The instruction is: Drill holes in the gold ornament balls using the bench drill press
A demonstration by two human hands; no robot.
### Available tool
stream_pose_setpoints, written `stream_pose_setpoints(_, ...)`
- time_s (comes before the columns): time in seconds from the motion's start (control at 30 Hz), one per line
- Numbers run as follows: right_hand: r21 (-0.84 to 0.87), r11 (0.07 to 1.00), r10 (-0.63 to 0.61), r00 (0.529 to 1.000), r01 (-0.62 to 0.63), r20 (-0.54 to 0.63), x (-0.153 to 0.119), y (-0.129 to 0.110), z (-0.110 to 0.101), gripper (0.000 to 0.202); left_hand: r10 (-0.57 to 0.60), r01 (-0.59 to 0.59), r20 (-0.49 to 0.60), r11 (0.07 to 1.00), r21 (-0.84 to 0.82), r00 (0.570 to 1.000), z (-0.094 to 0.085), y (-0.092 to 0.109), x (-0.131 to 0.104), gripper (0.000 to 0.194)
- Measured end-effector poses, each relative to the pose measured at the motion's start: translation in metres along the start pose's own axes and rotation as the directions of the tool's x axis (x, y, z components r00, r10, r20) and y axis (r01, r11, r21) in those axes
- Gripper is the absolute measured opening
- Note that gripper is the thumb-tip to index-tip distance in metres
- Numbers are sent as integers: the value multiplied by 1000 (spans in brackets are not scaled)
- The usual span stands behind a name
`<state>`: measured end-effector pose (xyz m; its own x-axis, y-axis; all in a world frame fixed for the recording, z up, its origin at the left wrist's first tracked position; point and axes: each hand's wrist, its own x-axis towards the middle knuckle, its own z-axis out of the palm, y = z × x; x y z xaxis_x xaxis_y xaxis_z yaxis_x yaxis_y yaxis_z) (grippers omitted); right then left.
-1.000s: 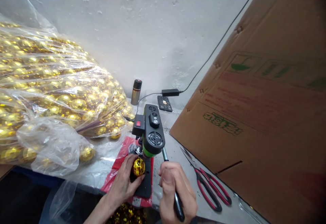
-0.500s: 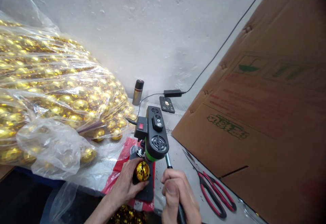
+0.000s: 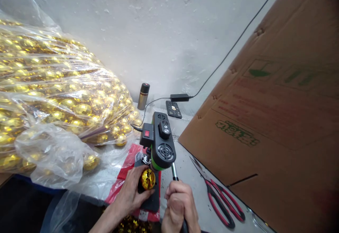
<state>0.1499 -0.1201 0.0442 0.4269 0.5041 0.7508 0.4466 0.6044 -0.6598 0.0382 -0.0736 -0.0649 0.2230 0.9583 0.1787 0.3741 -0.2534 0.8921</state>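
Observation:
A gold mirrored ball (image 3: 148,179) rests on the black base (image 3: 152,203) of a small bench drill press (image 3: 164,143). My left hand (image 3: 132,187) is closed around the ball, thumb on the near side and fingers on the far side. Directly beyond the ball is the green and black machine head, which hides whatever tool sits under it. My right hand (image 3: 181,204) is wrapped in a fist about the press's lever handle (image 3: 174,171), a metal rod with a black grip, to the right of the base.
Clear plastic bag (image 3: 66,74) bulges with gold balls at left. Red-and-black scissors (image 3: 218,197) lie by a large cardboard box (image 3: 265,102) at right. Behind the press are a bottle (image 3: 143,97), a phone (image 3: 173,109) and a power adapter (image 3: 180,97). Red plastic (image 3: 124,176) lies beneath the base.
My right hand has shifted a little to the left with the lever handle in its grip. My left hand stays around the ball on the base.

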Motion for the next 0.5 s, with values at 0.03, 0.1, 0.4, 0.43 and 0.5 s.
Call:
stream_pose_setpoints(0.03, 4, 1000, 3, 1000, -3, 0, 0, 0, 0, 39, -2, 2, 0, 1000, -7, 1000, 1, -1, 0, 59)
stream_pose_setpoints(0.1, 15, 1000, 10, 1000, -10, 4, -1, 1, -1, 39, -3, 3, -11, 1000, -20, 1000, 2, -3, 0, 61)
stream_pose_setpoints(0.4, 16, 1000, 17, 1000, -17, 23, -1, 1, -4, 38, 23, -24, -40, 1000, -16, 999, 6, -8, 0, 62)
stream_pose_setpoints(0.43, 14, 1000, 14, 1000, -14, 24, -2, 2, -4, 38, 24, -24, -35, 1000, -10, 999, 6, -8, 0, 62)
stream_pose_setpoints(0.5, 8, 1000, 1, 1000, -1, 29, -2, 3, -5, 38, 25, -25, -30, 1000, 1, 999, 5, -7, 0, 61)
